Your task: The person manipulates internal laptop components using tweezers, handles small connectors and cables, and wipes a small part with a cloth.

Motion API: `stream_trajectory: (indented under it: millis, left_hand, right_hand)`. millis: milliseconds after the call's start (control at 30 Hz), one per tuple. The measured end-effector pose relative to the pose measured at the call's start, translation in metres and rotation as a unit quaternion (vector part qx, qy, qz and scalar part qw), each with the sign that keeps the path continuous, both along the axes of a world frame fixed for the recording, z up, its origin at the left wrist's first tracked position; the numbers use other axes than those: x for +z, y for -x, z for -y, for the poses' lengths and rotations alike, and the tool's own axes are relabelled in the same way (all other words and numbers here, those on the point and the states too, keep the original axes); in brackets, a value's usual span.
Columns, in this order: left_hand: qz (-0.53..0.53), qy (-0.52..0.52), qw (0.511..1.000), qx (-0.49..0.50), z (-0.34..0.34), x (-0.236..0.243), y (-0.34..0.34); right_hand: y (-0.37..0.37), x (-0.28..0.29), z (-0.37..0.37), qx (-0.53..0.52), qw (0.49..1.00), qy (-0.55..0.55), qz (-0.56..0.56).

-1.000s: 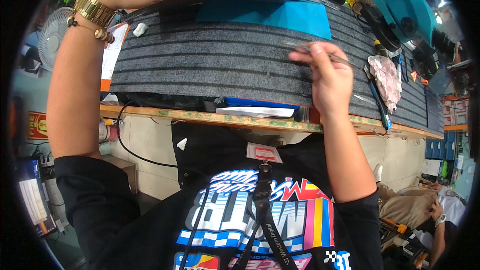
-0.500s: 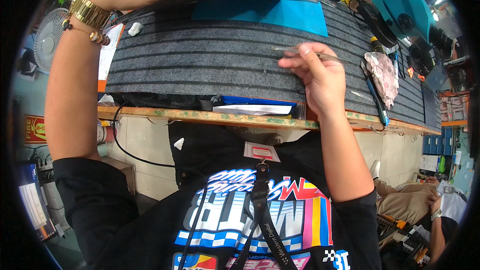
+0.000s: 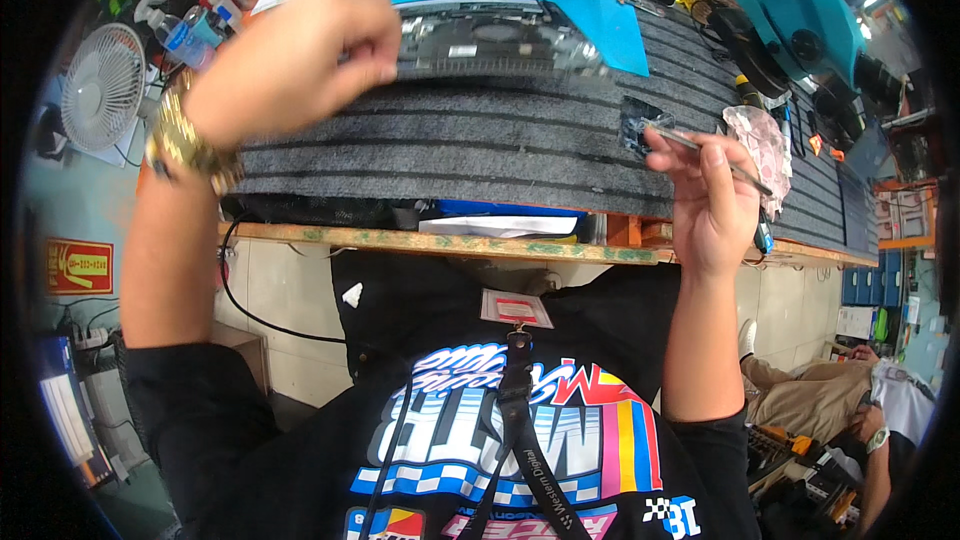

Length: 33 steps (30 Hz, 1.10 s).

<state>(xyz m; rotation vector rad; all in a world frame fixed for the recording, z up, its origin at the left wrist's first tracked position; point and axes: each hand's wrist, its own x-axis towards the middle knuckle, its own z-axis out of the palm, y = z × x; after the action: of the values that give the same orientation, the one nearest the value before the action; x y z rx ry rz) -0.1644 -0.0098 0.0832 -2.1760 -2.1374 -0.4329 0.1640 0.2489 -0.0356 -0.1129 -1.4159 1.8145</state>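
My left hand (image 3: 310, 70) is closed at the left end of an opened laptop chassis (image 3: 500, 38), its fingertips pinching that edge; motion blurs both. The chassis's inner boards and a round fan-like part face up, and its near edge hangs over the striped grey mat. My right hand (image 3: 715, 180) holds slim metal tweezers (image 3: 690, 143) between thumb and fingers, above the mat's right side. At the tweezers' tip is a small glossy black piece (image 3: 636, 122); I cannot tell whether the tips grip it.
A blue mat (image 3: 625, 40) lies beyond the chassis. To the right are a crumpled pinkish cloth (image 3: 760, 145) and a teal microscope (image 3: 800, 15). A white fan (image 3: 103, 85) and a spray bottle (image 3: 180, 38) stand left. Another person (image 3: 815, 400) sits at lower right.
The laptop chassis was nearly edge-on and now shows its inside, lower and nearer to me. My left hand came down with it. My right hand moved right and nearer; the black piece has come into view.
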Motion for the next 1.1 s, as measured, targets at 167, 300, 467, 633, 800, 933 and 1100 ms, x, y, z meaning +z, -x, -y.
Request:
stream_trajectory:
  millis: [167,300,467,633,800,933,1100]
  left_hand:
    - [-0.069,-0.051,0.995,0.05,0.027,-0.066,-0.045]
    - [-0.077,-0.057,0.993,0.071,0.032,-0.093,-0.051]
    - [-0.027,-0.091,0.992,0.083,0.019,-0.069,-0.068]
    - [0.064,-0.071,0.995,0.021,-0.01,-0.051,-0.086]
    - [0.071,-0.072,0.995,-0.001,-0.066,-0.048,-0.073]
    - [0.12,-0.121,0.984,-0.044,-0.109,-0.06,-0.052]
    - [0.132,-0.139,0.981,-0.004,-0.113,-0.086,-0.048]
  right_hand:
    - [-0.016,-0.016,-0.001,-0.002,0.999,-0.004,0.034]
    - [-0.012,-0.025,-0.001,-0.024,0.994,-0.048,0.093]
    - [0.003,-0.023,0.004,-0.031,0.99,-0.064,0.118]
    - [0.015,-0.026,0.006,-0.02,0.993,-0.063,0.102]
    - [0.01,-0.027,0.009,-0.032,0.99,-0.073,0.117]
    - [0.013,-0.024,0.012,-0.024,0.988,-0.09,0.123]
    - [0.024,-0.016,0.02,-0.004,0.981,-0.117,0.156]
